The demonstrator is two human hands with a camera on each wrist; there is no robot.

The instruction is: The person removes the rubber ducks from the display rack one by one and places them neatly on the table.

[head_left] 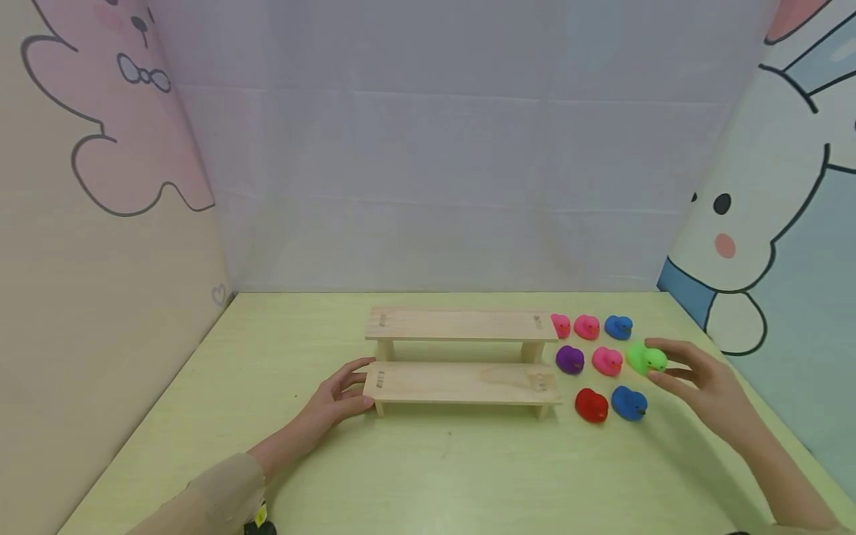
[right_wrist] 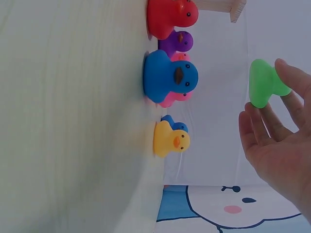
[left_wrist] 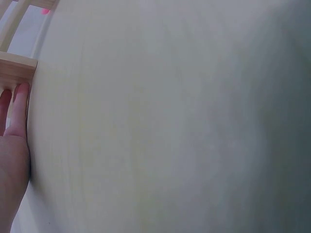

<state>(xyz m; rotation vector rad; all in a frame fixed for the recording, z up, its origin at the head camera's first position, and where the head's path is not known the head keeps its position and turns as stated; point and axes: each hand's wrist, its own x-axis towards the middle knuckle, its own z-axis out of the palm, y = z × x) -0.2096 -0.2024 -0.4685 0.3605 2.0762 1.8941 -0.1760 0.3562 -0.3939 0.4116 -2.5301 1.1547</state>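
A two-level wooden stand (head_left: 461, 383) is on the table. At its lower left end my left hand (head_left: 334, 397) grips it, thumb at the front corner and fingers toward the back. The left wrist view shows fingers (left_wrist: 19, 104) against the wood. My right hand (head_left: 709, 383) pinches a green toy duck (right_wrist: 260, 85) between thumb and fingertips, held up off the table. Below and near it are a blue duck (head_left: 629, 403), a red duck (head_left: 591, 406), a pink duck (head_left: 607, 361) and a yellow duck (right_wrist: 171, 139), which the head view does not show.
A purple duck (head_left: 570, 360) sits just right of the stand. Farther back are another blue duck (head_left: 618, 327) and two pink ducks, one partly behind the upper plank (head_left: 461, 325). A pale curtain (head_left: 455, 148) closes the back; printed panels (head_left: 802, 297) flank the table.
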